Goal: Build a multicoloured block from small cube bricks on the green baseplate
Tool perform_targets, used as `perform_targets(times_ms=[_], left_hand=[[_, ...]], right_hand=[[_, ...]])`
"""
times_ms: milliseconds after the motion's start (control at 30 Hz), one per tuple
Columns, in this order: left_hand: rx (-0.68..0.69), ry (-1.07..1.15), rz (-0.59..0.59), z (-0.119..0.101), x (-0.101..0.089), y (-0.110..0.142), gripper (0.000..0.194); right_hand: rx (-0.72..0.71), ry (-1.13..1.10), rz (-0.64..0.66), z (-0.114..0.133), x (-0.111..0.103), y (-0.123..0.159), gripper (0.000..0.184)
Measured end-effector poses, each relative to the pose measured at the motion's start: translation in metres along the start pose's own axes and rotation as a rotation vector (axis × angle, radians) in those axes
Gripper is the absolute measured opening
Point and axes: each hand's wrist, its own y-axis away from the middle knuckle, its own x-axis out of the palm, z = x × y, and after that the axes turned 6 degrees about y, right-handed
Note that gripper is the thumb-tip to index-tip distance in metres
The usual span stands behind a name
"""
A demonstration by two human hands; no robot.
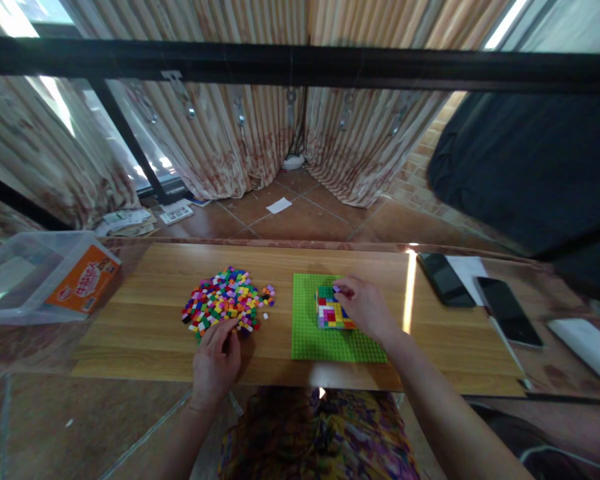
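Note:
At the near edge of a heap of small toy bricks [225,297] in many colours is my left hand [217,353]. Its fingers curl toward the thumb in a pinch, and whatever lies between the fingertips is too small to make out. My right hand [364,307] reaches over a block of stacked bricks [330,313], its thumb and forefinger closed on a small purple brick [336,289] at the block's far side. That block has a multicoloured top, partly hidden by the right hand, and stands on a green studded baseplate [307,343].
A wooden board [150,313] lies under everything. On the left stands a clear plastic box [40,273] with an orange label. To the right are a black phone [445,280], another dark phone [510,311] and white paper [464,270]. A black bar [300,63] crosses beyond the table.

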Motion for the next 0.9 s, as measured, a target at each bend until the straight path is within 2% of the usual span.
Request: perform_targets(times_ms=[200,600,900], left_hand=[[-0.017,0.005,0.029,-0.003,-0.002,-0.001,0.022],[-0.036,0.007,0.040,-0.007,-0.003,-0.003,0.023],[-0.045,0.019,0.036,-0.008,-0.003,-0.003,0.023]], right_hand=[[-0.046,-0.030,0.107,0.001,-0.008,-0.002,0.023],[0.030,-0.144,0.077,-0.003,-0.009,-0.007,0.022],[-0.066,-0.045,0.081,-0.007,-0.009,-0.008,0.033]])
